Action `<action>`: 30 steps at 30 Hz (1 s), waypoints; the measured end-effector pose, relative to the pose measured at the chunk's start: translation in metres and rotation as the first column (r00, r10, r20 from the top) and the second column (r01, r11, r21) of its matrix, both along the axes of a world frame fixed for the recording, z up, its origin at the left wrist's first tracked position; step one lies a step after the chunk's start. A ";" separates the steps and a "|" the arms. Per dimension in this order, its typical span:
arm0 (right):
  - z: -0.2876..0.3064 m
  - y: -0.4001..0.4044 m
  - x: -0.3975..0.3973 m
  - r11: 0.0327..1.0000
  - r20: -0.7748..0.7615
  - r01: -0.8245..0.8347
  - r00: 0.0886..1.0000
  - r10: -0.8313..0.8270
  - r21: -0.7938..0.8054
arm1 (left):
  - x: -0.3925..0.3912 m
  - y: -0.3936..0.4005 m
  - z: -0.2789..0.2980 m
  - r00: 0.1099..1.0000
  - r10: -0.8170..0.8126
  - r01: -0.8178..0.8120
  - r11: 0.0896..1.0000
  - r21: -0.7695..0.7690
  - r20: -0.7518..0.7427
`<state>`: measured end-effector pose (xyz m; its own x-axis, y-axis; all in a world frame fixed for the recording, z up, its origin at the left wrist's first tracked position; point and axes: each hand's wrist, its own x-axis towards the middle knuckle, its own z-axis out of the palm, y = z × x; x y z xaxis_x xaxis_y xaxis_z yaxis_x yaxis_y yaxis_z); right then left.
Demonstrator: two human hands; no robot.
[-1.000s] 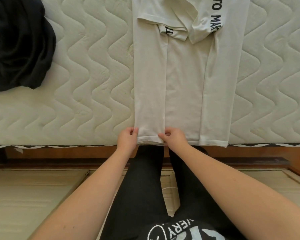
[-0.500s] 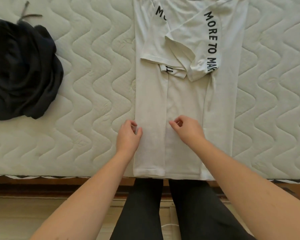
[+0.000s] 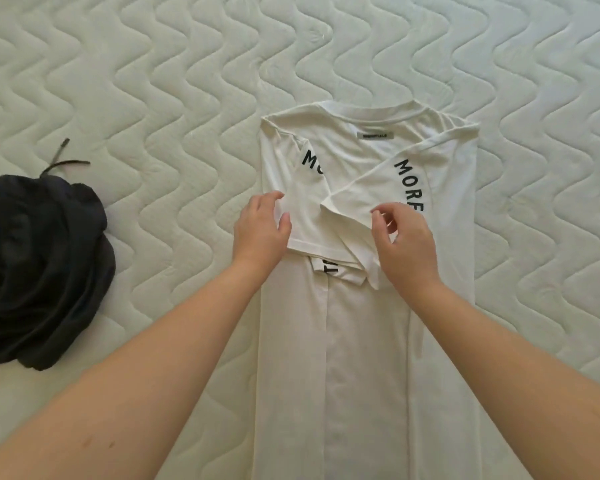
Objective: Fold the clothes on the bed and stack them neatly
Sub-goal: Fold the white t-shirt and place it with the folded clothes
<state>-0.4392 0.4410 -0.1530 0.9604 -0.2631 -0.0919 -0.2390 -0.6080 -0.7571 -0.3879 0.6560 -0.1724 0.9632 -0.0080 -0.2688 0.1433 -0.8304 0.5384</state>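
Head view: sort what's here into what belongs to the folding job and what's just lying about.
Belongs to the job:
- white T-shirt, sides folded in
- left hand, resting on a sleeve
- right hand, fingers curled over the other sleeve
- dark garment, unfolded heap

Just there:
- quilted mattress

The white T-shirt (image 3: 364, 341) carries black capital lettering on its folded-in sleeves: "MORE" runs down the right sleeve (image 3: 385, 188), "MO" shows on the left sleeve (image 3: 309, 188), and cut-off letters peek out beneath. The neck label (image 3: 377, 135) bears print too small to read.
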 end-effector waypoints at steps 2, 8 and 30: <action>-0.004 -0.009 0.020 0.999 -0.040 -0.043 0.998 0.043 0.004 | 0.026 -0.007 -0.002 1.000 -0.004 0.004 1.000 -0.011 -0.009; -0.039 -0.043 0.072 0.934 -0.268 -0.189 0.958 0.107 -0.302 | 0.092 -0.033 -0.017 0.996 0.055 -0.063 0.993 -0.100 -0.075; -0.103 -0.059 0.097 0.835 -0.168 -0.096 0.986 0.004 -0.541 | 0.159 -0.188 -0.058 0.799 -0.566 0.536 0.824 0.186 0.203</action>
